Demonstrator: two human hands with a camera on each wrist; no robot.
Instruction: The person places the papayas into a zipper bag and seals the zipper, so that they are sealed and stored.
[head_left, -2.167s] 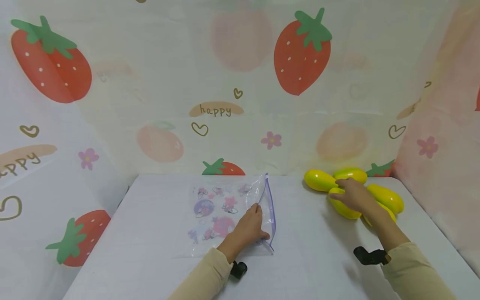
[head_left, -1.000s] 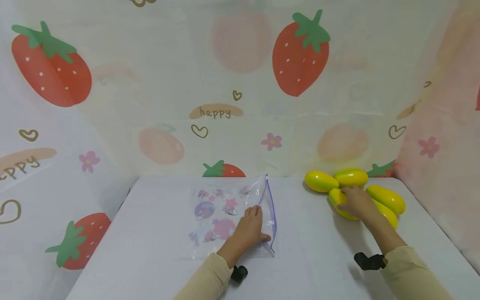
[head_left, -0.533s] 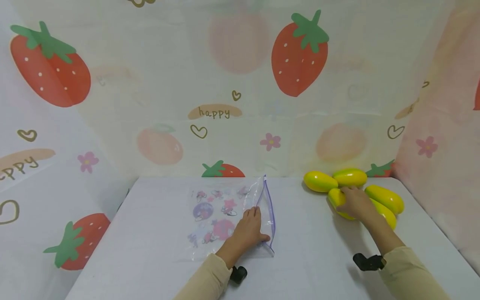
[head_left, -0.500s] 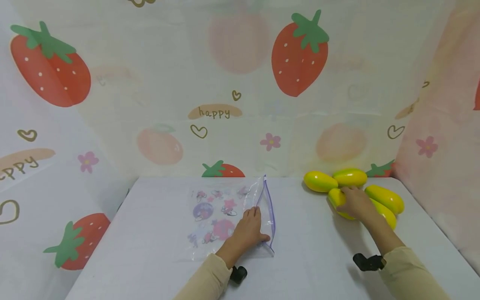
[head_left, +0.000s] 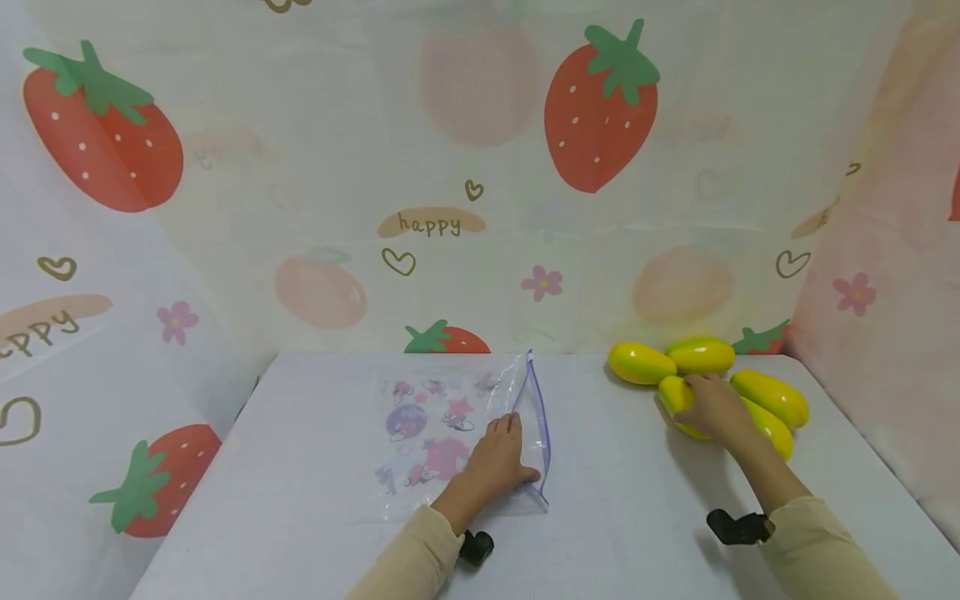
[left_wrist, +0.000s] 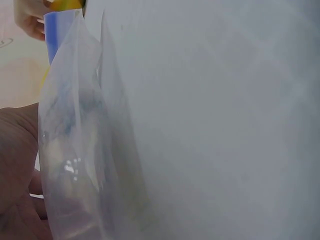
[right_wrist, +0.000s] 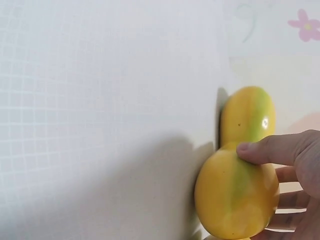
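Observation:
In the head view my left hand rests on a clear zip bag with pink and purple prints, near its purple zip edge. The left wrist view shows the bag film bulging up beside the palm. At the right, my right hand grips a yellow-green mango. Its thumb lies on top of that mango in the right wrist view, with the fingers round the far side. The mango still sits on the table among the others; the hand and wrist hide part of the group.
Other mangoes lie around the right hand: one at the left, one at the back, one at the right and one partly under the wrist. A white table meets a strawberry-print backdrop behind.
Over the last two seconds my right hand has come down and closed round the front-left mango. My left hand and the bag have stayed in place. Almost nothing differs over the last second.

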